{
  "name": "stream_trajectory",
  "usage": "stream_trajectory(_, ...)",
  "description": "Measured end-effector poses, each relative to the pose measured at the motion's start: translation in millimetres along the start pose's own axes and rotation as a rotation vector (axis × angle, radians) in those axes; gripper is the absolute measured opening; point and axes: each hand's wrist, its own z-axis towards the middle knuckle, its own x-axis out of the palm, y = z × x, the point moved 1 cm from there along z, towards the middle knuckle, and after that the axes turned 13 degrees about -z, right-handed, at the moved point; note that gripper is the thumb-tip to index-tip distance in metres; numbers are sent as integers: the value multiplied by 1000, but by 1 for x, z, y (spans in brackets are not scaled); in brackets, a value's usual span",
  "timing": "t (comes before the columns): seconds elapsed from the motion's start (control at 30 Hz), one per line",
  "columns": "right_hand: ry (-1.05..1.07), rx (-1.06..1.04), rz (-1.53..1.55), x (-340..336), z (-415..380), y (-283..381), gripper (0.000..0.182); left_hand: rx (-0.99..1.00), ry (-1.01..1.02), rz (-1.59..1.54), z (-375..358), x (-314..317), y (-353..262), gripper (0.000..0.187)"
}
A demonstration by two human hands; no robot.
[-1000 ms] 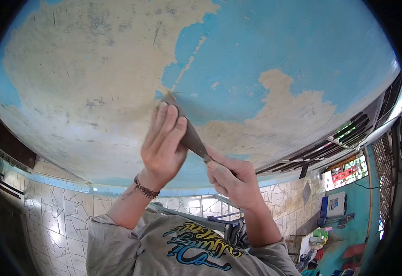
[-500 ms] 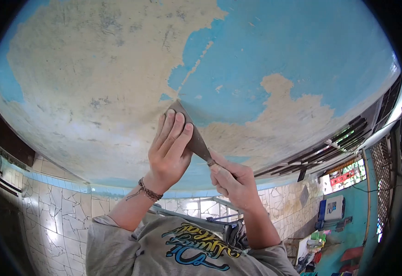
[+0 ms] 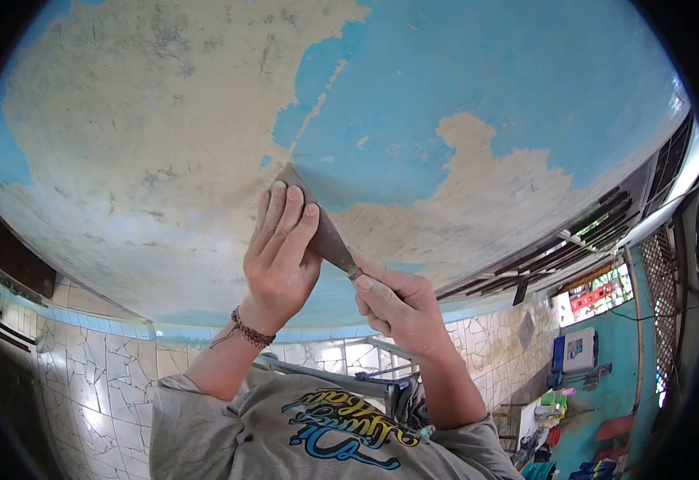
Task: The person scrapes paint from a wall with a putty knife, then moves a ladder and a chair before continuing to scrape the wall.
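My right hand grips the handle end of a grey metal paint scraper. The fingers of my left hand lie stretched flat along the blade, pressing on it; its thumb is mostly hidden. The blade's tip meets a wall where blue paint borders a bare beige area. Just above the tip, a thin beige line runs up through the blue. A small blue patch sits left of the tip. Pale dust coats the fingers.
Pale broken-tile paving shows below the wall at left. A slatted window lies right of the wall. Beyond it are a blue and white box, a turquoise wall and several cluttered items. Behind my arms stands a metal frame.
Both hands and the scraper sit slightly further left and up in view, and the wall has shifted much the same way. The small blue patch near the tip looks smaller.
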Motion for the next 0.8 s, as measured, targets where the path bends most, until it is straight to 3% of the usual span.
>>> stream_trajectory(0.2, -13, -74, -27, 9, 4, 3, 37, 11, 17, 16, 2, -3, 2, 46)
stream_trajectory(0.37, 40, -11, 54, 7, 6, 5, 36, 60, 19, 8, 2, -6, 10, 49)
stream_trajectory(0.8, 39, -49, 25, 7, 4, -2, 38, 8, 17, -15, -3, -5, 5, 41)
